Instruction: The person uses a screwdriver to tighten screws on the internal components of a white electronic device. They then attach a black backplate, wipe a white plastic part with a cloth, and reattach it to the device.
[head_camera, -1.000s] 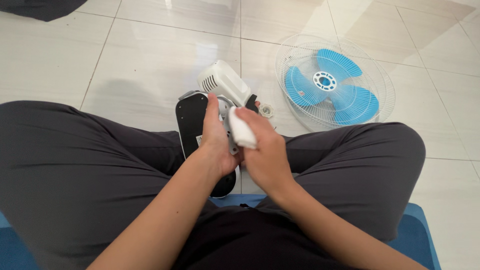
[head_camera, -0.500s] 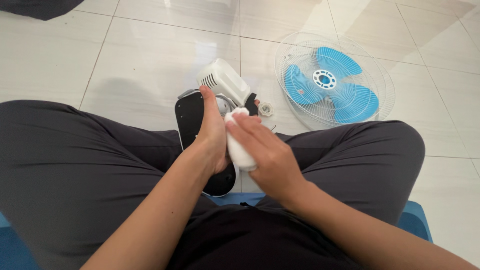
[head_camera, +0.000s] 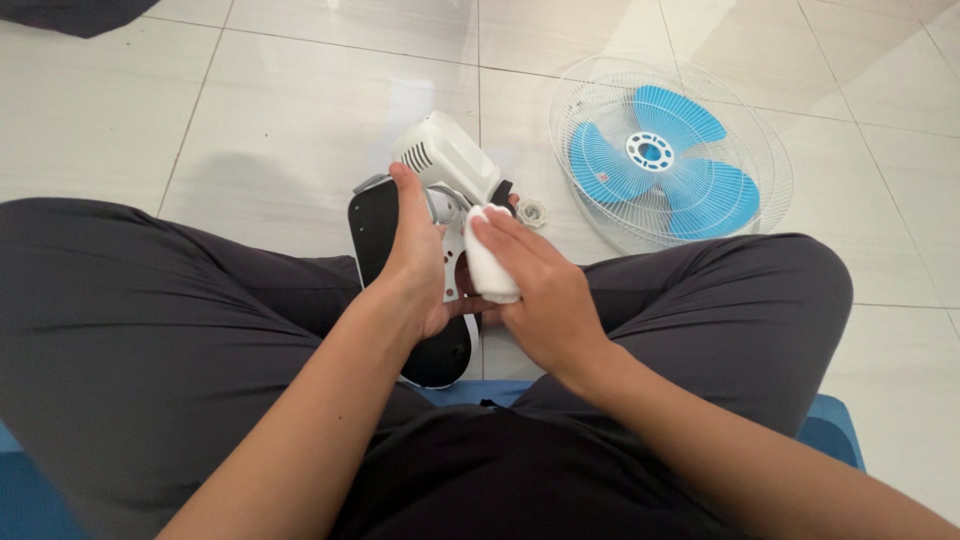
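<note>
White plastic fan motor housing (head_camera: 447, 160) with its black oval base (head_camera: 380, 240) sits at the centre of the frame, propped between our crossed legs in dark grey trousers (head_camera: 150, 330). Our left hand (head_camera: 418, 262) wraps around the body of the unit, thumb up against the vented housing, fingers curled closed about it. Our right hand (head_camera: 535, 290) lies just beside it, fingers nearly straight and only loosely bent, pressing a folded white cloth (head_camera: 487, 262) against the metal bracket face of the unit; the two hands touch at the fingertips.

In the upper right of the frame, a round white wire fan guard (head_camera: 762, 150) lies flat on the pale tiled floor (head_camera: 250, 110), and a blue three-bladed fan blade (head_camera: 655, 160) rests inside it. A small white plastic nut (head_camera: 533, 212) sits on the tiles between the guard and the housing.

Along the bottom edge, a blue mat (head_camera: 830, 430) shows under us. Bare tiles stretch across the upper left.
</note>
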